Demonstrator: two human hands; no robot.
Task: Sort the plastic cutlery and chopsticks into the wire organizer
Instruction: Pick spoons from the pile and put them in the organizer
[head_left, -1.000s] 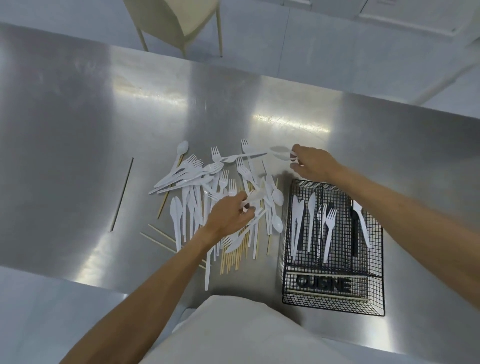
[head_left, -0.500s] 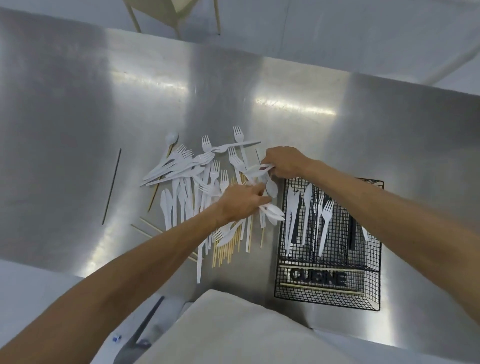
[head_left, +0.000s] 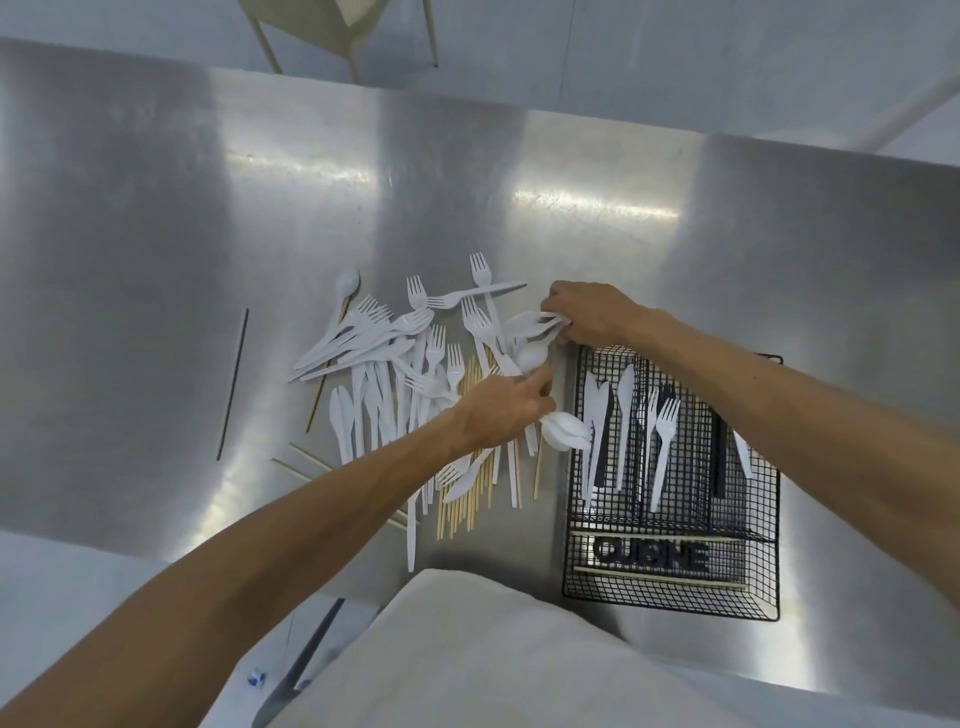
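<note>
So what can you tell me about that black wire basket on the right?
The black wire-mesh organizer is a rectangular basket lying flat on the steel table, right of the cutlery pile. Dividers form long compartments: white plastic knives left, white plastic forks middle, dark and white pieces right. A front section bears dark lettering and pale chopsticks laid crosswise. The right forearm crosses above its far corner.

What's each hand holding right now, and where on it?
Left hand grips stacked white spoons by the handles, bowls out. Right hand pinches more spoons; exact grip spot hidden.
</note>
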